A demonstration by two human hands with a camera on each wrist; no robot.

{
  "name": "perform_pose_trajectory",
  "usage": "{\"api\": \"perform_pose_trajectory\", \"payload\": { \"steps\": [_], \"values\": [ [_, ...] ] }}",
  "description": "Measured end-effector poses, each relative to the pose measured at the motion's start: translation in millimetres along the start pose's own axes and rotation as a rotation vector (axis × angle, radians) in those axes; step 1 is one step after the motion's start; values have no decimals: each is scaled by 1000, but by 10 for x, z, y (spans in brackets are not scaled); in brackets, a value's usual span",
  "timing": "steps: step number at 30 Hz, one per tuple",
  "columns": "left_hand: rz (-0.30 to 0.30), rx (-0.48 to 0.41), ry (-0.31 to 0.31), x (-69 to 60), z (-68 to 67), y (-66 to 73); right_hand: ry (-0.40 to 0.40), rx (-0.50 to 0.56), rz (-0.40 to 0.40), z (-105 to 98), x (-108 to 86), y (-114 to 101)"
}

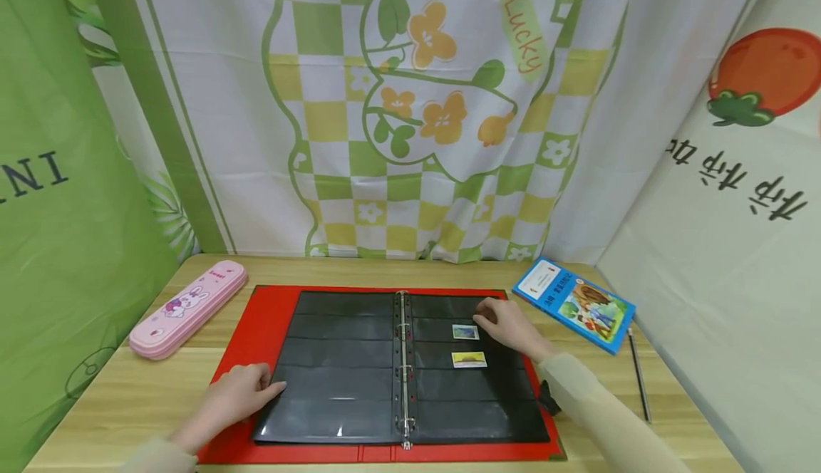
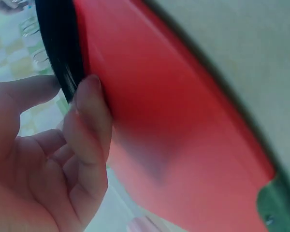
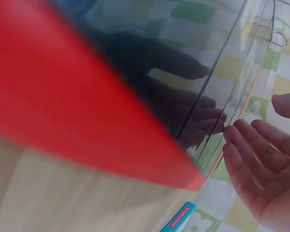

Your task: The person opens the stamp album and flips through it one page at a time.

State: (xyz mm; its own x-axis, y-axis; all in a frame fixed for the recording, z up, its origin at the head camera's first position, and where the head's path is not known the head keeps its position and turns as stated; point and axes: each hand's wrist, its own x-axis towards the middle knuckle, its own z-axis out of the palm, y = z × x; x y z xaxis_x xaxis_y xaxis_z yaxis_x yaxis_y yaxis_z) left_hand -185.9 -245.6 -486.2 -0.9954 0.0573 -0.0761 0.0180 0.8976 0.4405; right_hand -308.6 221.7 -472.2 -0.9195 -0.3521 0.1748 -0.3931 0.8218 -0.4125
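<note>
A red ring binder [image 1: 266, 316] lies spread on the table, with black pocket pages on both sides of its metal rings [image 1: 403, 372]. At its left side my left hand [image 1: 239, 392] pinches the edge of the black left page [image 1: 340, 353] between thumb and finger; the left wrist view shows this grip up close. Two small stamps sit on the right page [image 1: 474, 392]: a bluish one [image 1: 465, 332] above a yellow one [image 1: 470, 360]. My right hand [image 1: 509, 325] is over that page's upper right, beside the bluish stamp, its fingers [image 3: 253, 154] loosely bent and holding nothing visible.
A pink pencil case [image 1: 188, 309] lies on the table [image 1: 128, 402] at the left. To the binder's right are a blue illustrated book [image 1: 574, 303] and a dark pencil [image 1: 639, 377]. Printed curtains [image 1: 410, 216] hang behind and at both sides.
</note>
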Motion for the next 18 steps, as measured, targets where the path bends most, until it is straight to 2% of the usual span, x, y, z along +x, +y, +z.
{"api": "perform_pose_trajectory", "payload": {
  "steps": [4, 8, 12, 18],
  "values": [
    [14, 141, 44, 1, 41, 38, -7, -37, -52, 12, -25, 66],
    [26, 218, 68, 4, 55, 76, -13, -83, -103, 17, -55, 146],
    [61, 274, 112, 13, 58, 102, -42, -109, -78, 2, -85, 203],
    [151, 333, 206, 51, 68, 117, -157, -132, 0, -28, -108, 268]
  ]
}}
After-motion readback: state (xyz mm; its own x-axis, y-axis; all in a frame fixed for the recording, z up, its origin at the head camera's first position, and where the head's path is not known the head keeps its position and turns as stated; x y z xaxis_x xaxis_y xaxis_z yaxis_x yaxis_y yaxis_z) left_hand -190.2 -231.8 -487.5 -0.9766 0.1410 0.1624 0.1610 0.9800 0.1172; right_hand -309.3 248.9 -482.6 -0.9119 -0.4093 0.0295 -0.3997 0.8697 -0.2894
